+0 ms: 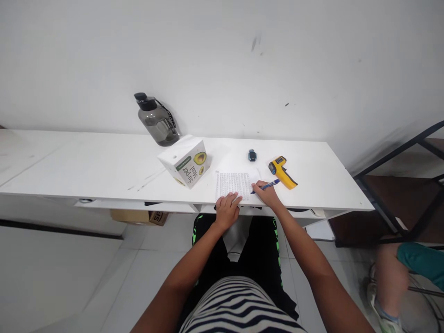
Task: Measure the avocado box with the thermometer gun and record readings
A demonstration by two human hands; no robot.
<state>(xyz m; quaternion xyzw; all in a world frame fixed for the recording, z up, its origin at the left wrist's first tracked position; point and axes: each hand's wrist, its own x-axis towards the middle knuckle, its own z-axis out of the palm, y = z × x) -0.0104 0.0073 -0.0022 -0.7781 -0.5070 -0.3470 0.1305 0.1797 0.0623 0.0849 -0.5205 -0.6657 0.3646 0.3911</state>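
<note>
A sheet of paper (pixel 231 183) covered in rows of small handwriting lies on the white desk (pixel 312 185) near its front edge. My left hand (pixel 227 211) rests over the paper's lower edge, fingers stretched out and holding nothing. In my right hand (pixel 266 194) is a blue pen (pixel 270 184), its tip down by the paper's right side; whether it touches the sheet I cannot tell. Just right of the pen lies a yellow and black infrared thermometer gun (pixel 285 173). A small dark blue watch-like device (pixel 252 155) sits behind the paper.
Left of the paper stands a white box (pixel 189 164) with avocado pictures. Behind it, by the wall, is a grey water bottle (pixel 157 122) with a black lid. A cardboard box (pixel 133 216) shows below the desk. At lower right is another person's leg (pixel 391 273).
</note>
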